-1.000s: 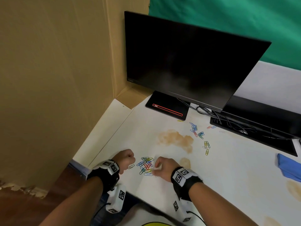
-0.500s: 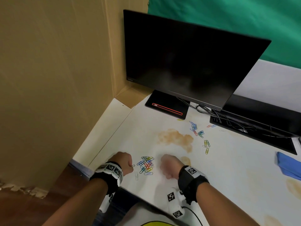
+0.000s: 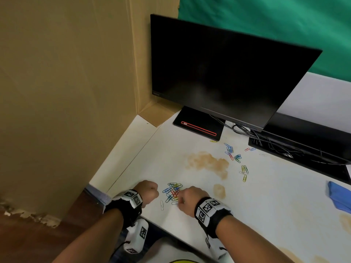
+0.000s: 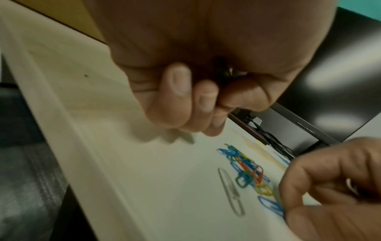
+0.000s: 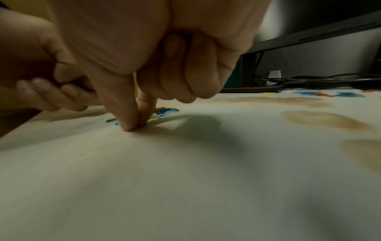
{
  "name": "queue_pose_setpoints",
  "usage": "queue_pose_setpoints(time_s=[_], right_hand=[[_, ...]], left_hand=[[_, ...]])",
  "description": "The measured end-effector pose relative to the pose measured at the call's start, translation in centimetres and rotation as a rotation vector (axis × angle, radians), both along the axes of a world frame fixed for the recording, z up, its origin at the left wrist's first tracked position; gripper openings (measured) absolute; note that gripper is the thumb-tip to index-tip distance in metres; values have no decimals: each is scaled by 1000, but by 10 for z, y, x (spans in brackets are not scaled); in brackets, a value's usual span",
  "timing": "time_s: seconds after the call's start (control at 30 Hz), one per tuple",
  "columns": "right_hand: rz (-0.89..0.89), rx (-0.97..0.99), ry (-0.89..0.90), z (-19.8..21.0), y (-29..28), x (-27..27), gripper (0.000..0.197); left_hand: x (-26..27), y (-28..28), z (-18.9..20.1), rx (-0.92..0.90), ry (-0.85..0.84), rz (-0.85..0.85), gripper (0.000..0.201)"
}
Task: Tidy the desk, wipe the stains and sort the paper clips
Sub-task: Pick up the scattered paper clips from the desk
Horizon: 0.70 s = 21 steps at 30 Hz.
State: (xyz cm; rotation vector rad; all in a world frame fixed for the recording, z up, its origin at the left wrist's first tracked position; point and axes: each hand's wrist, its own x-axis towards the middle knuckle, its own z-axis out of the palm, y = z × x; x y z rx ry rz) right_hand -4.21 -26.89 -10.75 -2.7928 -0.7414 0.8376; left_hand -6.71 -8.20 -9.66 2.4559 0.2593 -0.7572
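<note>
The right hand has returned to the paper clip pile, pinching there; left hand clenched.

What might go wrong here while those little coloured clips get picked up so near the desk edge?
The white clip lies close to the desk edge; a sweep of the left hand might knock it off. The right hand pinches at a tangled clip pile, so several may lift together and scatter. Loose clips lie beside the brown stain.
</note>
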Motion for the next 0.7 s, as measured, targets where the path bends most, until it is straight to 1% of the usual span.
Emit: queue_pose_setpoints(time_s=[0.1, 0.23, 0.33, 0.4, 0.47, 0.5, 0.53, 0.57, 0.6, 0.63, 0.7], right_hand=[[17, -7, -29, 2, -1, 0, 21], [73, -46, -45, 2, 0, 0, 22], [48, -74, 8, 6, -3, 3, 19], [-14, -40, 94, 6, -9, 7, 16], [-180, 81, 228, 7, -17, 12, 8], [-327, 188, 340, 8, -22, 13, 13], [-510, 317, 480, 8, -26, 14, 18], [-705, 463, 635, 6, -31, 14, 20], [-860, 610, 763, 5, -35, 14, 19], [-955, 735, 861, 6, -40, 14, 18], [-1015, 943, 1000, 7, -48, 12, 11]], left_hand=[[-1, 2, -5, -31, -37, -28, 36], [-3, -1, -12, -48, -74, -140, 36], [-1, -2, -9, -120, -77, -132, 35], [1, -2, -6, -115, -73, -130, 36], [3, -1, -4, -83, -69, -144, 36], [2, -1, -2, -68, -70, -149, 35], [2, -1, -2, -55, -71, -157, 31], [2, -1, -2, -41, -74, -168, 26], [1, 0, -2, -28, -78, -178, 19], [0, 0, -3, -22, -75, -183, 16], [-4, 1, -5, -32, -70, -193, 14]])
